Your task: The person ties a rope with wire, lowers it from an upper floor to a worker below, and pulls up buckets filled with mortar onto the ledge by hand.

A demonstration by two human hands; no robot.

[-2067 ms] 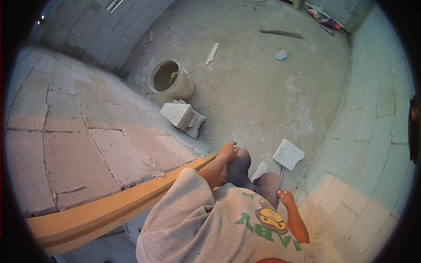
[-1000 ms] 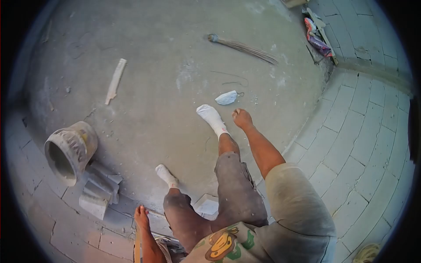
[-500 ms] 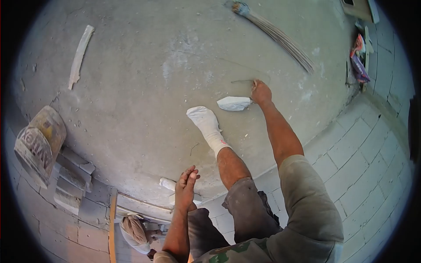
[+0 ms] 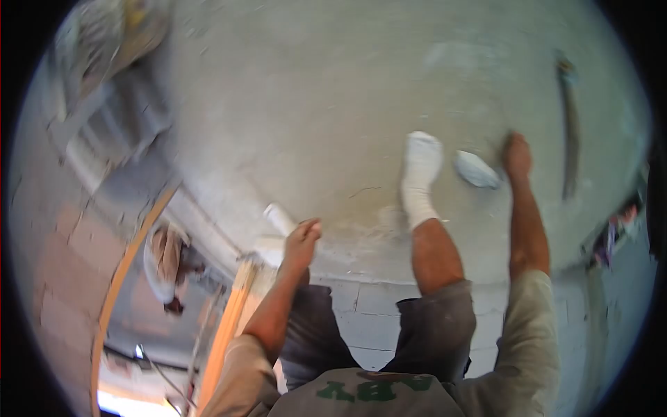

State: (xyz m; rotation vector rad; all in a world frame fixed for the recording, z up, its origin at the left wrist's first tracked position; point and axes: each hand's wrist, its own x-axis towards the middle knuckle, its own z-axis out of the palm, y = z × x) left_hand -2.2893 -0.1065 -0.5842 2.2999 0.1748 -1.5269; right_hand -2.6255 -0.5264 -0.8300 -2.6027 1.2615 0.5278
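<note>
My right hand (image 4: 517, 158) reaches down low over the floor, its fingers bent in towards the palm; motion blur covers the fingertips, so I cannot tell whether they are clamped on anything. Just beside it, on the side towards my leg, lies a small, whitish, pointed-oval object (image 4: 476, 169) on the bare grey concrete floor (image 4: 333, 104). I can't make out whether my fingers touch it.

My left hand (image 4: 300, 244) hangs well apart from the right, in front of my left leg, fingers close together and partly curled; I cannot tell whether they grip anything.

My right foot, in a white sock (image 4: 424, 167), is planted near the oval object, on its other side. My left foot, in a matching white sock (image 4: 279, 218), shows just past my left hand.

Farther out to my right lies a long, thin, brown bundle (image 4: 571, 132). Towards my left are an orange-yellow wooden beam (image 4: 233, 313), stacked pale-grey blocks (image 4: 128, 125) and a dirty, greyish bucket (image 4: 125, 35).
</note>
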